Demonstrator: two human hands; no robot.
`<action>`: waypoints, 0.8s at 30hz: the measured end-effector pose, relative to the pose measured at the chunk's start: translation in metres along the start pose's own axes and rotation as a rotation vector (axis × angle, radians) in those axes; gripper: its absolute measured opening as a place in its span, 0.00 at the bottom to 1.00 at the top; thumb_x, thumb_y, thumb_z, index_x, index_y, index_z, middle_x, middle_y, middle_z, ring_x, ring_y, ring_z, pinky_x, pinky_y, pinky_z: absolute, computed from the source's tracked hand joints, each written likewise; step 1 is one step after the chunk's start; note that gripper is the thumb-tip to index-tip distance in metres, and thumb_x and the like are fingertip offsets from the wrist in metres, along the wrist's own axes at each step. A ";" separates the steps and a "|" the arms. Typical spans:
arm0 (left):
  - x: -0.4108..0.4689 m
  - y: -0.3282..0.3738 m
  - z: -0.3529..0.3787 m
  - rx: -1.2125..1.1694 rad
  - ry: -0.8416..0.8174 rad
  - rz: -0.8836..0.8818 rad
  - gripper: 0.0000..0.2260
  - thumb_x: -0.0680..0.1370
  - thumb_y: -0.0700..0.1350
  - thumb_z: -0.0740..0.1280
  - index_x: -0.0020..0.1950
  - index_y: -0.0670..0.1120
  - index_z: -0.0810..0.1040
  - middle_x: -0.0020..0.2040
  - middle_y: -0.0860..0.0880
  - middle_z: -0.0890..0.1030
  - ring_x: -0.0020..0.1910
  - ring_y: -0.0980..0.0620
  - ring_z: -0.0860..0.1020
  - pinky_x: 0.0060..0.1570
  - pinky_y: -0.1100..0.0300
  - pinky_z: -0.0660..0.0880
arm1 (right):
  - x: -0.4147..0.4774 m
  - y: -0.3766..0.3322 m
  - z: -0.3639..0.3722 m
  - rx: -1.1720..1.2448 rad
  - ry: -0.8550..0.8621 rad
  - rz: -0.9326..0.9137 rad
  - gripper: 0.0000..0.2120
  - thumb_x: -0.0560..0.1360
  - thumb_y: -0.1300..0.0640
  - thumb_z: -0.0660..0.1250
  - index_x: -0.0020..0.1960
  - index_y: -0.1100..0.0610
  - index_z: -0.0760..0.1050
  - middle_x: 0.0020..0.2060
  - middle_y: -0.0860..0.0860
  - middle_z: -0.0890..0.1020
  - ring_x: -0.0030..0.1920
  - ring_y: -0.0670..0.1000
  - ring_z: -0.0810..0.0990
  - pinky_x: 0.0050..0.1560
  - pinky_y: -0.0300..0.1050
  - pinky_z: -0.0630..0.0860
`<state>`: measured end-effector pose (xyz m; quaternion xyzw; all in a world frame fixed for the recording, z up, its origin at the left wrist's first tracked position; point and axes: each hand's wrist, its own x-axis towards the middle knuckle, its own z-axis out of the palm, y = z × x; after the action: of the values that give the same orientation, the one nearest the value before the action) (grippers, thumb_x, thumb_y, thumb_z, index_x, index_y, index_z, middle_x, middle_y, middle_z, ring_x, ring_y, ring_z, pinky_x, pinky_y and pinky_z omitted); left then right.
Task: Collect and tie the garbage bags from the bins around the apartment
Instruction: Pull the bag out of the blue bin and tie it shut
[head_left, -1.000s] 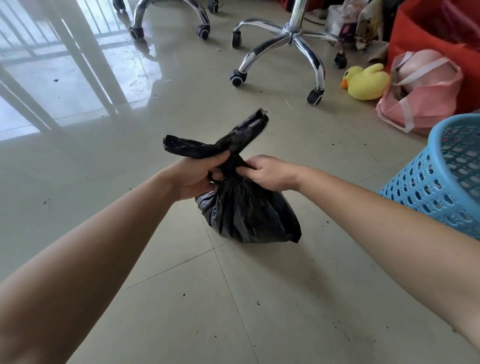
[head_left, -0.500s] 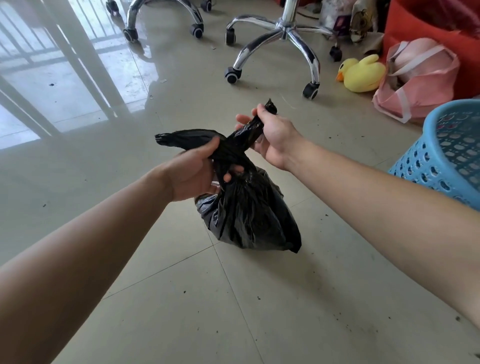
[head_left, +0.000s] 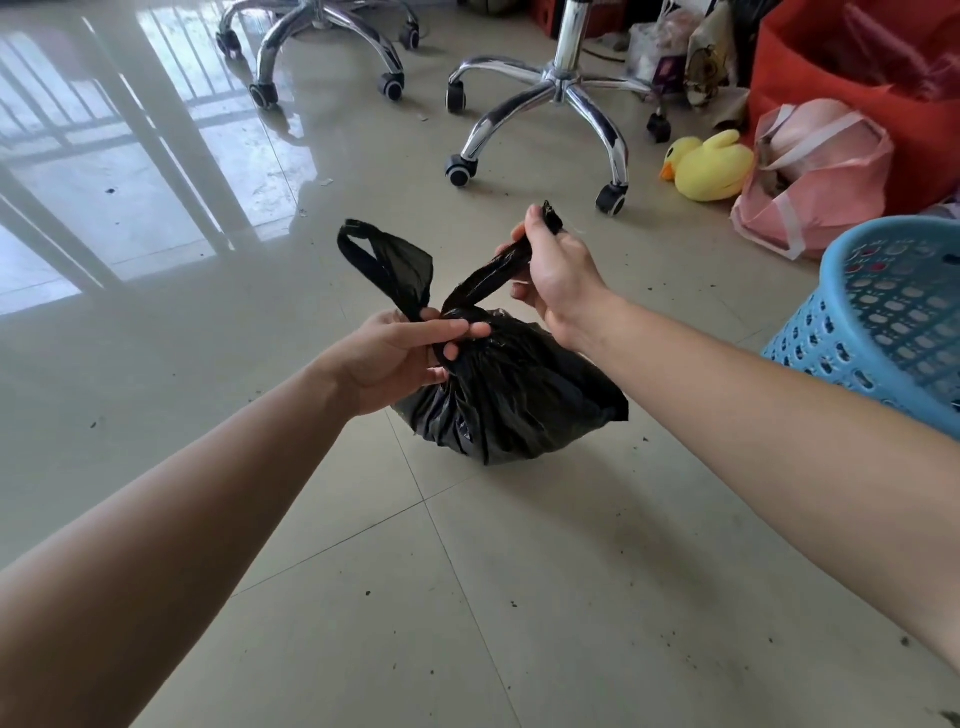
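Observation:
A small black garbage bag (head_left: 511, 400) sits bulging on the tiled floor in the middle of the head view. Its neck is gathered and its two handle ends cross at a knot. My left hand (head_left: 400, 348) pinches the bag at the knot, fingers curled round the gathered plastic, and the left handle loop (head_left: 387, 265) stands up free behind it. My right hand (head_left: 553, 275) grips the right handle end and holds it stretched up and to the right. A blue perforated plastic bin (head_left: 878, 322) stands at the right edge, without a bag showing in it.
Two chrome swivel-chair bases on castors (head_left: 558, 98) (head_left: 322, 26) stand further back. A yellow plush duck (head_left: 709, 166), a pink bag (head_left: 815, 182) and a red bag (head_left: 852, 78) crowd the far right. Dirt specks dot the floor in front.
My right hand left the neck, took the right handle end and pulled it up and to the right. My left hand shifted to pinch the knot, and the left loop now stands free.

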<state>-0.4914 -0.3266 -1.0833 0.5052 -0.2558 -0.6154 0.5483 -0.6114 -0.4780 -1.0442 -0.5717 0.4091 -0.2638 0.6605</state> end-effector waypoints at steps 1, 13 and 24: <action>0.000 0.000 0.000 -0.020 0.033 -0.012 0.13 0.77 0.42 0.70 0.59 0.37 0.80 0.40 0.49 0.82 0.38 0.56 0.77 0.47 0.58 0.69 | -0.002 -0.002 0.001 0.034 -0.023 -0.014 0.18 0.84 0.44 0.54 0.41 0.53 0.71 0.37 0.49 0.80 0.42 0.49 0.78 0.39 0.43 0.73; -0.005 0.017 -0.006 -0.057 0.208 0.078 0.16 0.75 0.42 0.73 0.29 0.51 0.73 0.36 0.50 0.80 0.38 0.55 0.80 0.43 0.60 0.72 | -0.025 0.012 -0.003 0.062 -0.197 0.230 0.18 0.78 0.48 0.67 0.33 0.50 0.66 0.24 0.46 0.66 0.27 0.45 0.68 0.28 0.40 0.73; -0.010 0.026 -0.011 0.241 0.282 0.136 0.22 0.72 0.26 0.71 0.36 0.48 0.63 0.41 0.48 0.77 0.42 0.52 0.84 0.37 0.63 0.79 | -0.010 0.014 -0.032 -0.554 -0.276 -0.090 0.13 0.77 0.59 0.69 0.60 0.50 0.78 0.57 0.49 0.81 0.53 0.43 0.79 0.59 0.37 0.74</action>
<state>-0.4716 -0.3214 -1.0611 0.6298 -0.2817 -0.4653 0.5545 -0.6450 -0.4842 -1.0562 -0.7780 0.3462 -0.0911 0.5163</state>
